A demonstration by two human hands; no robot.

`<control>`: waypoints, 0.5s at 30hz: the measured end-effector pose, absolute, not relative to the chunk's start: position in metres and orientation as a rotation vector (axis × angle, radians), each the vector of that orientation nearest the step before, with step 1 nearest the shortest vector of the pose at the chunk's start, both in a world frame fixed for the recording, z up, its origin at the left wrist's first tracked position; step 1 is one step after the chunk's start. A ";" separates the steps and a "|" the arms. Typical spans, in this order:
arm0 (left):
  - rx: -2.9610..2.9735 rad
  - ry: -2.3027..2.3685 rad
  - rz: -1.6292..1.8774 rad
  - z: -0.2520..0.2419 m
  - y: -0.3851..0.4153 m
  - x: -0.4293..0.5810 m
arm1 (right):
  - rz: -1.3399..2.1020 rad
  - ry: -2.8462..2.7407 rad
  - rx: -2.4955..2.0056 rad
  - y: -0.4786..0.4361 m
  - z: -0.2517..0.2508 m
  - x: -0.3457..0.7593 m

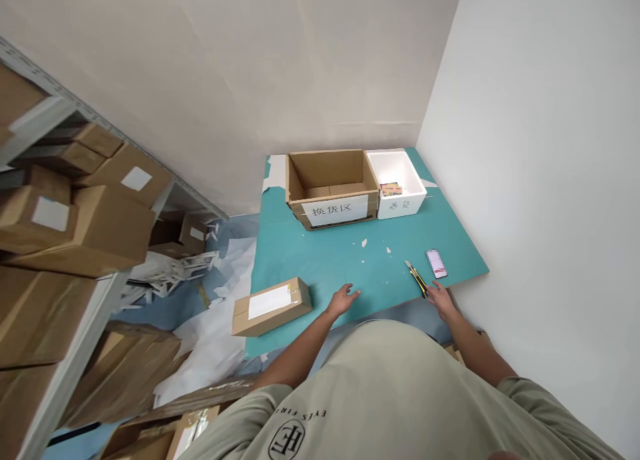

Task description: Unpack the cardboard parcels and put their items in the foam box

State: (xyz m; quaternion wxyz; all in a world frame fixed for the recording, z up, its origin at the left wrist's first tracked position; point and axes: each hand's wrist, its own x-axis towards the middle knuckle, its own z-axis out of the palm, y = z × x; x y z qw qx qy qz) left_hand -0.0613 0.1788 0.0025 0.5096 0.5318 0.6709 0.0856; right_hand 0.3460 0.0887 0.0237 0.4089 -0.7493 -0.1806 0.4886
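Left arm (297, 343) and right arm (475, 347) are stretched out front, low; left hand (343, 301) is held open, right hand (442, 300) is spread loosely too, fingers angled down.

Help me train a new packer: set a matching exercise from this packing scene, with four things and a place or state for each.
Things:
1. Utility knife
2. White foam box
3. Open cardboard box
4. Closed carton

Places or states:
A. Has a white printed sign on its front
B. Lies nearest the left hand
C. Holds a small colourful item
D. Lies beside the right hand

Pairs: 1-D, 2-C, 3-A, 4-B
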 end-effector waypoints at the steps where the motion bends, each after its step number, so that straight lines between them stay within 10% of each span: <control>1: 1.264 1.617 0.203 0.000 0.178 -0.063 | 1.252 -0.469 -1.895 0.094 0.024 0.344; 15: 1.090 1.842 0.432 0.013 0.150 -0.070 | 1.468 -0.924 -1.938 0.187 0.009 0.345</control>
